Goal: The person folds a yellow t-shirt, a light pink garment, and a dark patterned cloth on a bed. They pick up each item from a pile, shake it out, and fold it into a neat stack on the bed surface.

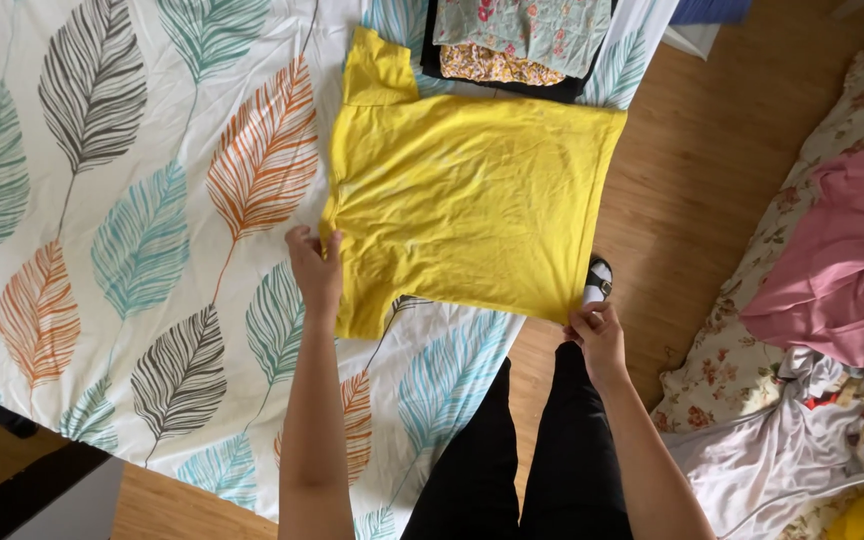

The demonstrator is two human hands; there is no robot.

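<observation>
White cotton bedsheet point(152, 130) printed with big feathers in teal, orange and grey fills the left and middle of the view, spread flat over a bed whose edge runs down toward the person's legs. Beyond it, wooden floor point(692, 170) shows on the right, and a second bed with a flowered cover point(742, 300) comes in from the right edge.

On the feather sheet lies a yellow T-shirt point(472, 200), the biggest single garment in sight. It is laid flat with one short sleeve pointing up toward the top of the view, and its right side reaches out past the bed's edge over the floor. Just above it, touching its upper edge, sits a stack of folded clothes point(522, 40) in floral prints on something dark.

On the flowered cover rests a crumpled pink garment point(842, 250), and below it a heap of pale and striped laundry point(812, 420), well apart from the yellow T-shirt.

Black trousers point(522, 450) and a sandalled foot point(597, 280) stand on the floor beside the bed.

Left hand point(314, 265) pinches the T-shirt's left edge, near its lower left corner, fingers closed on the cloth. Right hand point(597, 335) grips the lower right corner, thumb and fingers clamped on the hem where it hangs off the bed.
</observation>
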